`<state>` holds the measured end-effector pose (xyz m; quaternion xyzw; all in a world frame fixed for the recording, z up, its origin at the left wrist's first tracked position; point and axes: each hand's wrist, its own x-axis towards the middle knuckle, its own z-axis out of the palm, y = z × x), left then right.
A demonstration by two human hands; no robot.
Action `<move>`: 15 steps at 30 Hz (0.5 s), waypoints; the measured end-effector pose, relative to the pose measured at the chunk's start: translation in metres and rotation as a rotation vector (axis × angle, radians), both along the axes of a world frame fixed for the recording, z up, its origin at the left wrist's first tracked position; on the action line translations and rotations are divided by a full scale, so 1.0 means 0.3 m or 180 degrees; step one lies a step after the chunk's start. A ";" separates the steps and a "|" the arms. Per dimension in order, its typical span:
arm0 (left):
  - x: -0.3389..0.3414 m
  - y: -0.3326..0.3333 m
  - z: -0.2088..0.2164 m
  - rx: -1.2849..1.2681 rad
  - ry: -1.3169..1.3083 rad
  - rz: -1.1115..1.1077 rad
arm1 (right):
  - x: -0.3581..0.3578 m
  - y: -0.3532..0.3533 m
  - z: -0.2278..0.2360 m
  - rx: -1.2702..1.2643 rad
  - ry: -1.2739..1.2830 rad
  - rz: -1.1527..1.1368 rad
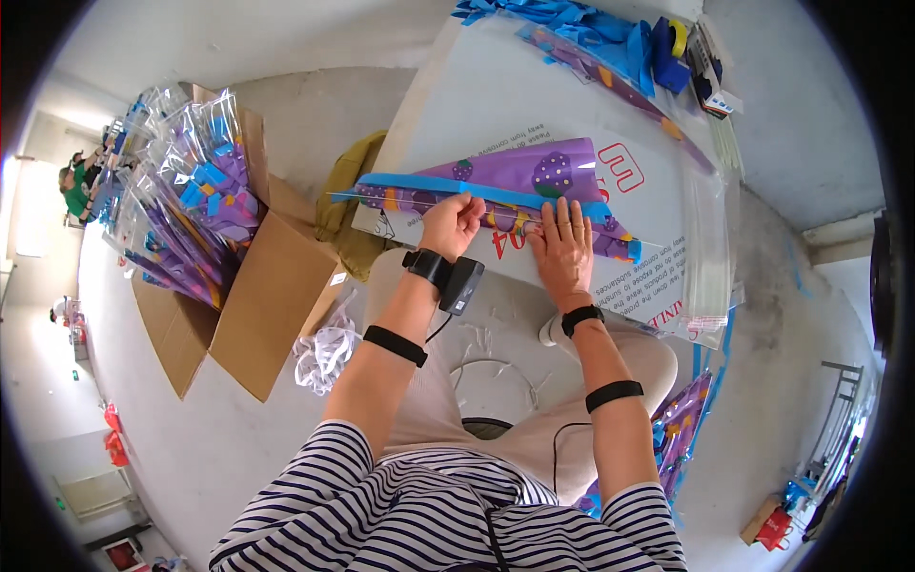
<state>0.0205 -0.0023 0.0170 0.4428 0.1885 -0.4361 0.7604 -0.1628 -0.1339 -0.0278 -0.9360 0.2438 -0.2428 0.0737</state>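
Observation:
Across the white printed board lies a folded purple sheet [510,164] with dark spotted shapes, tapering toward the left. A bright blue strip [410,183] runs along it, and beside the strip is a narrow rolled part [610,240] in purple and orange with a thin rod. My left hand [453,227] is at the near edge of the roll, fingers curled in; whatever they pinch is hidden. Pressed flat over the strip and roll, my right hand [564,238] has its fingers stretched out.
An open cardboard box [276,305] of wrapped purple pieces stands left. At the board's far end are blue strips [581,29], a tape dispenser [672,52] and another narrow purple piece [620,86]. Clear plastic sleeves [707,238] hang along the right edge. White scraps [329,353] lie below.

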 end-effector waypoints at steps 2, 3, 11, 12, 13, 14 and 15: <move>0.011 -0.012 -0.003 0.0028 -0.0033 0.0058 | 0.003 0.003 0.005 0.0001 -0.0002 0.0004; 0.022 -0.019 -0.006 0.0033 -0.0098 0.0055 | 0.004 0.005 0.007 -0.0001 -0.0007 0.0008; 0.123 -0.033 -0.020 0.0183 -0.0468 0.0078 | 0.008 0.006 0.018 -0.0014 0.0091 0.0020; 0.131 -0.029 -0.020 0.0130 -0.0551 0.0067 | 0.007 0.006 0.019 -0.0013 0.0108 0.0019; 0.137 -0.028 -0.019 0.0126 -0.0545 0.0070 | 0.008 0.006 0.020 -0.0017 0.0114 0.0022; 0.139 -0.032 -0.011 0.0186 -0.0609 0.0050 | 0.004 0.004 0.017 -0.0040 0.0123 0.0014; 0.139 -0.035 -0.003 0.0246 -0.0673 0.0030 | 0.001 0.002 0.015 -0.0062 0.0131 0.0007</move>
